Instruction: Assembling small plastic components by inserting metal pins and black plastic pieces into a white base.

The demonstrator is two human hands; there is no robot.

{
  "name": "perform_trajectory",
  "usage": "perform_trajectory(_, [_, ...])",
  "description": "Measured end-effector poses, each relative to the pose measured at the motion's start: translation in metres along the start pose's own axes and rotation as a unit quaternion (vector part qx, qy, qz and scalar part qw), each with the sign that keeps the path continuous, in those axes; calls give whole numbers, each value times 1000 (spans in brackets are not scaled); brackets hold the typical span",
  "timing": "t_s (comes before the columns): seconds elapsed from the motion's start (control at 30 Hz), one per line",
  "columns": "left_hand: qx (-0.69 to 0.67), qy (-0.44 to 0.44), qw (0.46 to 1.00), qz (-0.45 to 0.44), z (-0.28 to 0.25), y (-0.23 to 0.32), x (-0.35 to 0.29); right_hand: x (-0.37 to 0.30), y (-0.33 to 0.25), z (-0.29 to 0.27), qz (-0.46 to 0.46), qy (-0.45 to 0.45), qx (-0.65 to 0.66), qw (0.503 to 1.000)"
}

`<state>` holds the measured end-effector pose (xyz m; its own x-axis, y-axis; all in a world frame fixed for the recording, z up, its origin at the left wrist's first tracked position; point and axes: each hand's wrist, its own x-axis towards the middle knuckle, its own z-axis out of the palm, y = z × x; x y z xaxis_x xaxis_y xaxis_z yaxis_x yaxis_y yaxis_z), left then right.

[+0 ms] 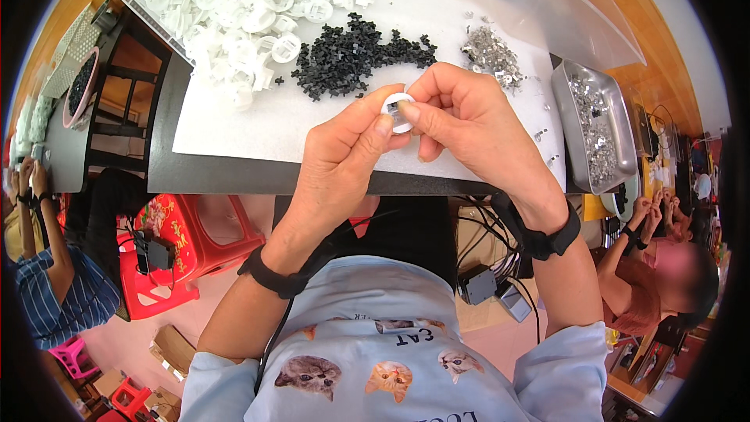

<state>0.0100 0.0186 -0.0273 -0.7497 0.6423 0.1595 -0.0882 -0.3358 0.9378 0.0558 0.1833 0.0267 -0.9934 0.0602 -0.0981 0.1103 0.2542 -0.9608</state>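
Note:
Between my two hands, above the front part of the white sheet, is a small round white plastic piece (pixel 398 113) with a dark bit in its middle. My left hand (pixel 344 137) pinches its edge between thumb and fingers. The thumb and fingers of my right hand (pixel 469 113) press on its other side; whether they hold a smaller part is hidden. Just beyond my hands lies a heap of small black plastic parts (pixel 336 59). To its right sits a pile of small shiny metal pieces (pixel 492 55).
A large heap of white plastic pieces (pixel 234 8) covers the table's far left. A metal tray (pixel 594 125) of small shiny parts stands at the right, near a clear plastic sheet (pixel 555 8). Red stools (pixel 187 242) are at lower left. Other people work on both sides.

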Motion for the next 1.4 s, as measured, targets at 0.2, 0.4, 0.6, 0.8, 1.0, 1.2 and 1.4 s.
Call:
perform_trajectory(0.2, [10, -6, 1000, -1, -2, 1, 0, 2, 0, -1, 7, -16, 17, 1000])
perform_trajectory(0.4, [46, 12, 999, 23, -1, -7, 0, -2, 3, 6, -11, 17, 8, 1000])
perform_trajectory(0.6, [178, 21, 981, 79, 1, -8, 2, -4, -1, 7, -29, 50, -113, 992])
perform_trajectory(0.8, [192, 22, 975, 110, 0, -8, 3, -5, -2, 7, -53, 56, -179, 981])
perform_trajectory(1.0, [47, 8, 998, 44, -3, -5, 1, -6, -4, 1, 6, 5, -19, 1000])
perform_trajectory(1.2, [-23, -10, 1000, 16, -5, -3, 2, -2, -4, -4, 14, -27, 36, 999])
perform_trajectory(1.4, [33, -30, 998, 41, -10, -3, 3, 0, -9, -2, 28, -37, 45, 998])
